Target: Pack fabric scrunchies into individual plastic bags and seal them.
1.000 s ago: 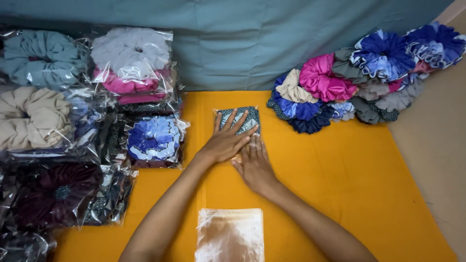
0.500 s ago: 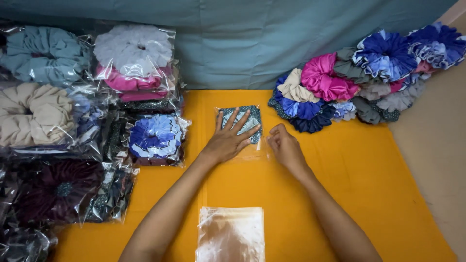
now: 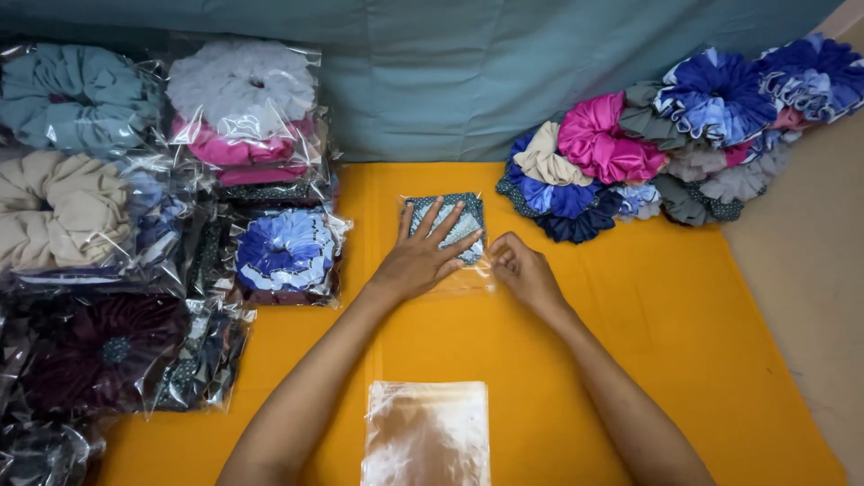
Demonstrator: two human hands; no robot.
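Note:
A clear bag holding a dark dotted scrunchie lies flat on the yellow cloth. My left hand presses down on it with fingers spread. My right hand rests at the bag's lower right edge, its fingertips pinching the clear plastic flap there.
Bagged scrunchies are stacked along the left side, in white, pink, blue, beige and dark red. A heap of loose scrunchies lies at the back right. A stack of empty clear bags sits near me. A teal cloth hangs behind.
My right hand slid off the bag to the right, then came back to its lower right edge. My left hand stayed pressed on the bag.

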